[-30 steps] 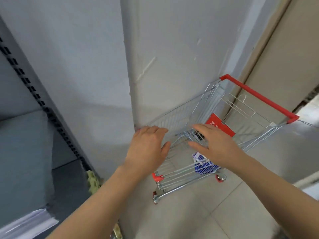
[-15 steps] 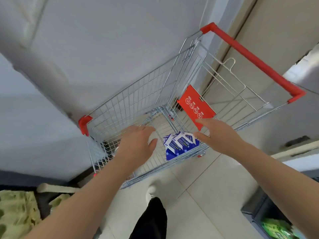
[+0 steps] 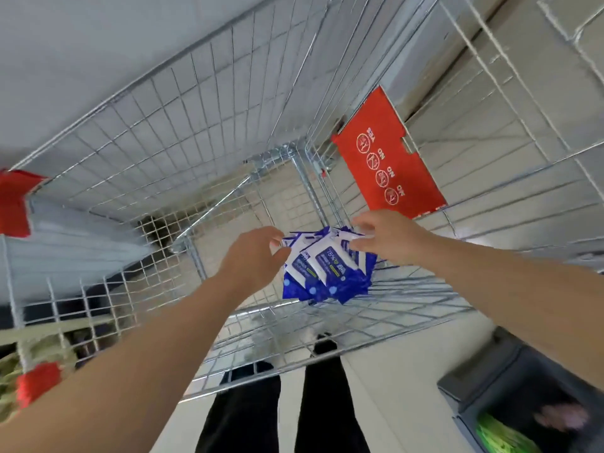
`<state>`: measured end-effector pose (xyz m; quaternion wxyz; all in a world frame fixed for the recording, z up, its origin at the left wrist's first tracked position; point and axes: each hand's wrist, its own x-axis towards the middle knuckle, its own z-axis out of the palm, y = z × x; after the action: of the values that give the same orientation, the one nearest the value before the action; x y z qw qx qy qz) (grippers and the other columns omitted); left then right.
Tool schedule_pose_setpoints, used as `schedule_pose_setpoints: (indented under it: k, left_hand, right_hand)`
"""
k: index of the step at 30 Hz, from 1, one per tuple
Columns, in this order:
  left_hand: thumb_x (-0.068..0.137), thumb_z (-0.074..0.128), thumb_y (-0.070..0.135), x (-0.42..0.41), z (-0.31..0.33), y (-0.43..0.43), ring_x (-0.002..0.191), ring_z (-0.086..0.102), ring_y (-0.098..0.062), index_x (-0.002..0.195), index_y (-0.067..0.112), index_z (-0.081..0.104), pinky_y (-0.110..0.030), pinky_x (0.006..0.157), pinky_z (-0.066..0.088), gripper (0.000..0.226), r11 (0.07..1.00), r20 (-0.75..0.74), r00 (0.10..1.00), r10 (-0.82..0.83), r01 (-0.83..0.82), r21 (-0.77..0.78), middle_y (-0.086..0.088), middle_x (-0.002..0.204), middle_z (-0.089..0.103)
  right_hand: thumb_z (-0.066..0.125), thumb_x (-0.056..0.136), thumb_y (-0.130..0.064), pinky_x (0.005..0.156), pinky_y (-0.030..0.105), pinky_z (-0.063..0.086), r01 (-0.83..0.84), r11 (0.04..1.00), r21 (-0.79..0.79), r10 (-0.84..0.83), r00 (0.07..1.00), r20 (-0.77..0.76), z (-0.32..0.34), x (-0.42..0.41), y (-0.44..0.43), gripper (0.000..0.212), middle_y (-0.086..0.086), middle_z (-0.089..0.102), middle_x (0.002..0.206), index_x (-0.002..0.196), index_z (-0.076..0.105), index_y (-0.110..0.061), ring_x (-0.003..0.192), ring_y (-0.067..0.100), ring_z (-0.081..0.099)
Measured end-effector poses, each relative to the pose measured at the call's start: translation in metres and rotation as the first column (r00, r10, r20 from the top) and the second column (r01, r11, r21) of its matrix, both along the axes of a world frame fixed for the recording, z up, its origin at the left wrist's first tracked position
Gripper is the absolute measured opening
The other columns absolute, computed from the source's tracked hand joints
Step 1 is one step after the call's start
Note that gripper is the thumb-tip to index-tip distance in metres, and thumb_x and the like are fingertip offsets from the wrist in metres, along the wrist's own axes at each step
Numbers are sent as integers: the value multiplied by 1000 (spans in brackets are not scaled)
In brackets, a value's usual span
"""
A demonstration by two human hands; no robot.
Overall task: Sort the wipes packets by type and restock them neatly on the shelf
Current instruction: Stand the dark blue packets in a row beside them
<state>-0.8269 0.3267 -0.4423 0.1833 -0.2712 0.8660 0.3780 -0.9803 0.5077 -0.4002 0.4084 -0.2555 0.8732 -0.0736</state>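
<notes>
**Surface and room.** Pale tiled floor (image 3: 392,403); plain grey wall (image 3: 81,44) just behind the cart. One person stands at the cart's near end, black trousers (image 3: 248,416) showing below the basket.

**Cart.** One wire shopping cart (image 3: 196,132), seen from above. Mesh walls rise on all sides and the top is open. The basket floor is bare wire on the left and far side, so there is room to move there. One red seat flap (image 3: 389,155) with four round pictograms hangs on the right-hand end. Two red corner bumpers (image 3: 13,204) are visible on the left rim.

**Task item.** Blue-and-white wipes packets (image 3: 327,273), one fanned pile in the near right corner of the basket floor, overlapping. At least four show, all of the same print; the exact count cannot be told.

**Hands.**
- Left hand (image 3: 253,256): inside the basket at the pile's left top edge, thumb and forefinger curled toward a packet corner. Whether they pinch it cannot be told.
- Right hand (image 3: 389,238): fingers loosely spread, thumb touching the pile's right top edge.

**Surroundings.** One dark bin (image 3: 474,380) on the floor at lower right holds blurred green packs (image 3: 496,436). More green goods (image 3: 9,371) sit at lower left, beyond the mesh.
</notes>
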Motion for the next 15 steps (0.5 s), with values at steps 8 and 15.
schedule_pose_setpoints:
  k: [8, 15]
  left_hand:
    - [84, 70, 38, -29, -78, 20, 96, 65, -18, 110, 10, 67, -22, 77, 43, 39, 958, 194, 964, 182, -218, 187, -6, 109, 69]
    - [74, 82, 12, -36, -95, 33, 81, 69, -27, 101, 9, 55, -41, 69, 61, 38, 841, 295, 893, 340, -429, 330, -12, 100, 64]
  right_hand:
    - [69, 83, -19, 74, 30, 50, -79, 989, 125, 55, 981, 188, -96, -12, -17, 38, 13, 68, 99, 115, 62, 0, 89, 26, 65]
    - [66, 84, -12, 72, 20, 38, 21, 999, -37, -15, 986, 168, -118, -19, -9, 34, 4, 63, 109, 118, 64, -9, 96, 17, 58]
